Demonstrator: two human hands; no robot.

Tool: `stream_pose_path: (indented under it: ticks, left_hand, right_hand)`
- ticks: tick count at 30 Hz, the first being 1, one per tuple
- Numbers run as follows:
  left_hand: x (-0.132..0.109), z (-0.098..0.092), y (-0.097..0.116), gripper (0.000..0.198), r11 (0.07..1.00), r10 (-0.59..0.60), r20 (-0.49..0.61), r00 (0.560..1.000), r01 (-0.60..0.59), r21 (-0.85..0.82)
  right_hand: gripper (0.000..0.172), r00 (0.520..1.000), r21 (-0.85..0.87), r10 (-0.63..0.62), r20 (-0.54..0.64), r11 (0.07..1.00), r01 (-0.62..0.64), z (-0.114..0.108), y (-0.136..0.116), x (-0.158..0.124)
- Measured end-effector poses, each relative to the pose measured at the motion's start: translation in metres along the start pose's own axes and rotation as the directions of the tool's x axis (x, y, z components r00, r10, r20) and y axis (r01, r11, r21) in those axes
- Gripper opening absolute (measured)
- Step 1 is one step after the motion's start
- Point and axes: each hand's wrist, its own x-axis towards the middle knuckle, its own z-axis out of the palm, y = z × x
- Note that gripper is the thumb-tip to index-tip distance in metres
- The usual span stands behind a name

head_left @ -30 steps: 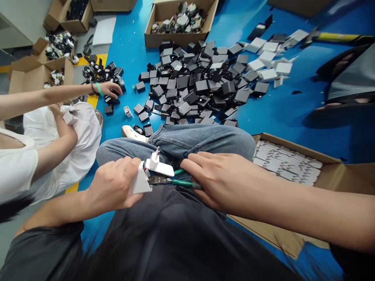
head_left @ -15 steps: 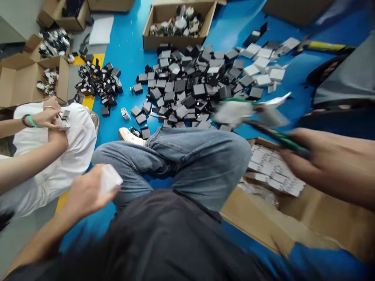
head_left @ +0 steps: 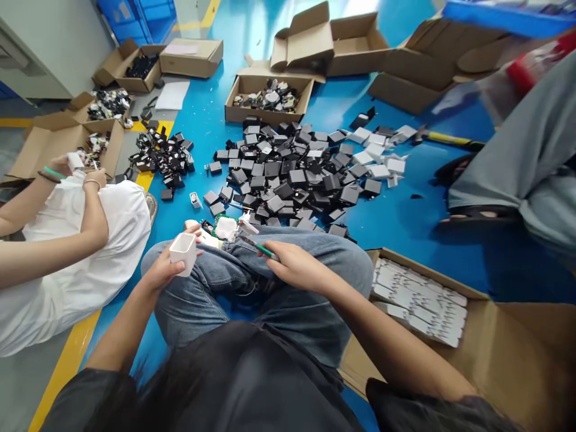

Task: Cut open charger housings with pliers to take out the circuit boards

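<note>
My left hand is closed around a hollow white plastic housing, its open end facing up and towards me. In my right hand is a slim hand tool with a green handle and a dark metal end; its exact kind is unclear. Just beyond the tool's tip is a green circuit board with a white block on it, and a white plug-like piece beside it. Whether the tip grips these parts cannot be made out. Both hands are above my crossed legs.
Ahead lies a heap of black and white housings, with a carton of parts behind it. On the right, an open carton holds rows of white pieces. A co-worker's arms are at left; another person's leg is at right.
My right hand has swung in from the far right to above my legs, bringing the tool and board parts. My left hand has moved forward and right with the housing, turning its opening into view.
</note>
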Motion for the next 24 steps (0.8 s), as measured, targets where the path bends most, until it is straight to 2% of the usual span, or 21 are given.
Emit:
stream_pose_path:
  ticks: [2, 4, 8, 12, 15, 17, 20, 22, 24]
  left_hand:
    - [0.009, 0.014, -0.008, 0.075, 0.98, -0.032, -0.006, 0.999, 0.031, -0.196]
    - [0.016, 0.024, -0.011, 0.075, 0.961, -0.062, -0.045, 0.997, 0.047, -0.274]
    - [0.021, 0.025, -0.012, 0.068, 0.968, -0.135, -0.141, 0.981, 0.1, -0.229]
    - [0.024, 0.018, -0.019, 0.055, 0.965, -0.24, -0.126, 0.963, 0.222, -0.142]
    - [0.029, 0.021, -0.026, 0.051, 0.963, -0.266, -0.148, 0.953, 0.255, -0.087]
    - [0.034, 0.028, -0.028, 0.055, 0.961, -0.273, -0.171, 0.947, 0.261, -0.088]
    - [0.045, 0.042, -0.025, 0.062, 0.956, -0.271, -0.239, 0.933, 0.23, -0.184]
    - [0.054, 0.05, -0.019, 0.065, 0.957, -0.238, -0.303, 0.923, 0.169, -0.237]
    - [0.064, 0.055, -0.012, 0.068, 0.967, -0.2, -0.311, 0.929, 0.136, -0.217]
  right_hand:
    - [0.026, 0.999, -0.036, -0.037, 0.009, 0.999, 0.037, 0.008, -0.006, 0.006]
    - [0.029, 0.999, -0.117, -0.027, 0.025, 0.993, 0.03, 0.015, -0.012, 0.012]
    - [0.039, 0.996, -0.279, 0.049, 0.072, 0.96, -0.027, 0.028, -0.02, 0.019]
    - [0.036, 0.995, -0.33, 0.03, 0.095, 0.944, 0.003, 0.044, -0.02, 0.027]
    - [0.038, 0.995, -0.335, 0.041, 0.087, 0.942, -0.01, 0.051, -0.013, 0.033]
    - [0.049, 0.996, -0.353, 0.068, 0.054, 0.935, -0.044, 0.047, -0.006, 0.035]
    - [0.065, 0.992, -0.388, 0.121, -0.023, 0.914, -0.12, 0.031, 0.002, 0.036]
    - [0.067, 0.989, -0.389, 0.119, -0.093, 0.91, -0.146, 0.018, 0.007, 0.035]
    - [0.063, 0.978, -0.375, 0.107, -0.177, 0.912, -0.167, 0.007, 0.012, 0.035]
